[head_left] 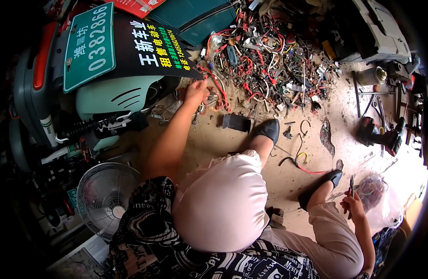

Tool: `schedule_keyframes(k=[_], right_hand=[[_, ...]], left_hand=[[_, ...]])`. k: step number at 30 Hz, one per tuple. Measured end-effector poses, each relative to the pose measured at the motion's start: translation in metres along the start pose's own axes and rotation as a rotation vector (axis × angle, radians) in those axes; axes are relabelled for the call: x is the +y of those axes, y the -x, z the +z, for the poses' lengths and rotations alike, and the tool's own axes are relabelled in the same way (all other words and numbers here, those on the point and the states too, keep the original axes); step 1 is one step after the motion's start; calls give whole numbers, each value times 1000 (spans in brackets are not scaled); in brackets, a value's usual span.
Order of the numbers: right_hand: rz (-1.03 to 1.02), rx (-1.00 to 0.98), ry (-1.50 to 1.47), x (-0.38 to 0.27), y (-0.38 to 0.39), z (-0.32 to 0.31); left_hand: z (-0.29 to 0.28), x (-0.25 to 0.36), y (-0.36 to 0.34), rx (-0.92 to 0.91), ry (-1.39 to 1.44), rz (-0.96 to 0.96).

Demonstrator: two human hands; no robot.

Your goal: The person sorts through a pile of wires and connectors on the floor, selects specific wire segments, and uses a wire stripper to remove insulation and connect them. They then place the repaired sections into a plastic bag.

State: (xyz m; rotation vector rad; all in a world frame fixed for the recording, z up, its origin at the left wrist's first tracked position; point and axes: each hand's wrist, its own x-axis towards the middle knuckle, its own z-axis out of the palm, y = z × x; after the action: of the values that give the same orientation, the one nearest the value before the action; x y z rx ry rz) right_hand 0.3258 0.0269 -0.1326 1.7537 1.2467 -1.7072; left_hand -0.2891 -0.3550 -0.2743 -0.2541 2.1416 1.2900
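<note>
My left hand [196, 92] reaches out to the near left edge of a big heap of wire scraps [269, 65]. Its fingers are curled together close to some red wires [218, 90], under the corner of a black printed mudflap [149, 51]; what they pinch, if anything, is too small to tell. At the right, beside my knee, my right hand [353, 205] is closed round a pair of pliers [351, 187] with dark jaws pointing up. Between my feet and the heap lie a black tray-like piece [237, 123] and a loose red, yellow and black wire [303, 166].
An electric scooter [109, 97] with a green plate [89, 49] stands at the left, above a round fan [107, 200]. On the right are a cordless drill [383, 135], a spray can [372, 76], a toolbox [376, 32] and a plastic bag [388, 204].
</note>
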Motion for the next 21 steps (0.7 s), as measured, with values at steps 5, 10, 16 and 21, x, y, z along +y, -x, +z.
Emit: schedule_keyframes(k=[5,10,16,21], right_hand=[[31,-7,10,-1,2,3],[70,6,-150,24,1,-4],[97,21,-154,28,7,-2],[122,51,-221,17,11,5]], left_hand=[[-16,-116,12,400,-75,13],[0,-223,34,763,-287,239],[19,-179,60,743,-231,91],[15,-166,55,818,-748,103]])
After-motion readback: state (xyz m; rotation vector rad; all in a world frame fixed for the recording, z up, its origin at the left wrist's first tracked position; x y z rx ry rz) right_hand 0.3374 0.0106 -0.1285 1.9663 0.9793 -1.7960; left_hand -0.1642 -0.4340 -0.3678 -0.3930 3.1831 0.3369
